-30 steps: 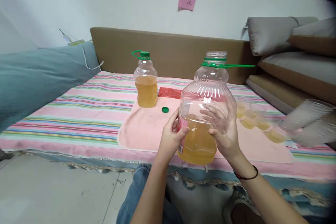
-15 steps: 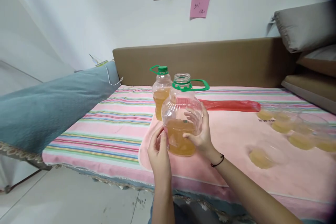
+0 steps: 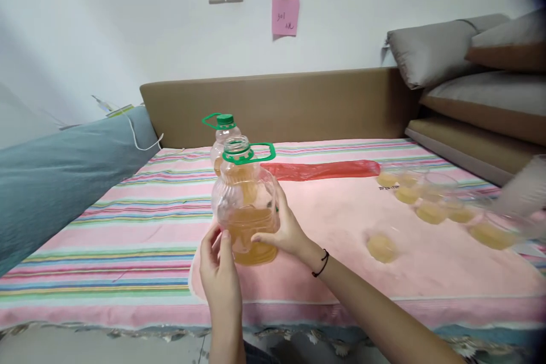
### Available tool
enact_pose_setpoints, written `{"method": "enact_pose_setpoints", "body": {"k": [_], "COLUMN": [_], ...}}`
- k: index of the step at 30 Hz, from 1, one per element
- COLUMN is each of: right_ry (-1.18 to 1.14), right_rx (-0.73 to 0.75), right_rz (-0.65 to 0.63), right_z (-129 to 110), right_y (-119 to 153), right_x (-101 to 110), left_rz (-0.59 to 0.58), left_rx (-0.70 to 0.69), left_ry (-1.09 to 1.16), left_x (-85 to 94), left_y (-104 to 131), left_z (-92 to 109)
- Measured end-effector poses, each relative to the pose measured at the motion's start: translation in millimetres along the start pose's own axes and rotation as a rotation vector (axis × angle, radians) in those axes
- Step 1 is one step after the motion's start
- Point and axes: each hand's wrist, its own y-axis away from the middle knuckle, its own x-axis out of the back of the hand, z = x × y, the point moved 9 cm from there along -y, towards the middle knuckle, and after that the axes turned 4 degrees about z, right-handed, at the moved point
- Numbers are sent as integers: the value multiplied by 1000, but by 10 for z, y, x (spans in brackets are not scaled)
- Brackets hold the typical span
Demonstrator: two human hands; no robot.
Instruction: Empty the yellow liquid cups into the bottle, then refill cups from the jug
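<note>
A clear plastic jug [image 3: 247,210], about half full of amber liquid, stands upright with its mouth uncapped and a green ring handle sticking out to the right. My left hand [image 3: 220,264] has its fingers closed against the jug's lower left side. From the right, my right hand [image 3: 290,230] grips it, thumb across the front and fingers partly hidden behind. Just behind is a second jug [image 3: 226,136] with a green cap, largely covered by the first.
Several clear cups with yellowish liquid stand right, a single cup [image 3: 383,246] nearer me. A red plastic bag [image 3: 319,170] lies behind them on the pink mat [image 3: 328,267]. Stacked clear cups [image 3: 524,187] show at the right edge. Cushions [image 3: 443,51] are piled back right.
My view has swung right, so everything sits further left and the stacked cups have come into sight. The held jug now covers more of the capped one. Both hands stay on it.
</note>
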Motion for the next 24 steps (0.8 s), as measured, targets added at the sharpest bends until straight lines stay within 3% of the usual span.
{"method": "enact_pose_setpoints", "body": {"k": [2, 4, 8, 11, 13, 14, 16, 19, 20, 24], "right_ry": [71, 118, 207, 326, 456, 503, 555, 527, 504, 436], "right_rx": [-31, -33, -26, -8, 9, 0, -64, -255, -309, -388], "right_rz": [-7, 54, 278, 435, 464, 460, 444, 394, 374, 318], "right_z": [-78, -240, -647, -855, -891, -859, -699, -311, -191, 68], "right_y": [60, 121, 292, 551, 775, 892, 1123, 1407, 1472, 1560], "right_x": [187, 519, 1525, 2342, 2749, 2901, 3119, 3228, 3214, 3058], "left_rz": [28, 66, 138, 217, 219, 182, -3, -367, -461, -750], "left_rx": [-20, -51, -190, -450, -652, -736, -831, -789, -722, -184], "left_ry": [-12, -32, -28, 36, 76, 92, 112, 74, 49, -45], "left_x": [-9, -21, -89, -143, -233, -315, -582, -1109, -1272, -1814], "left_y": [-2, 9, 131, 406, 689, 839, 1120, 1501, 1599, 1876], "left_z": [0, 24, 202, 496, 676, 733, 757, 580, 472, -159]}}
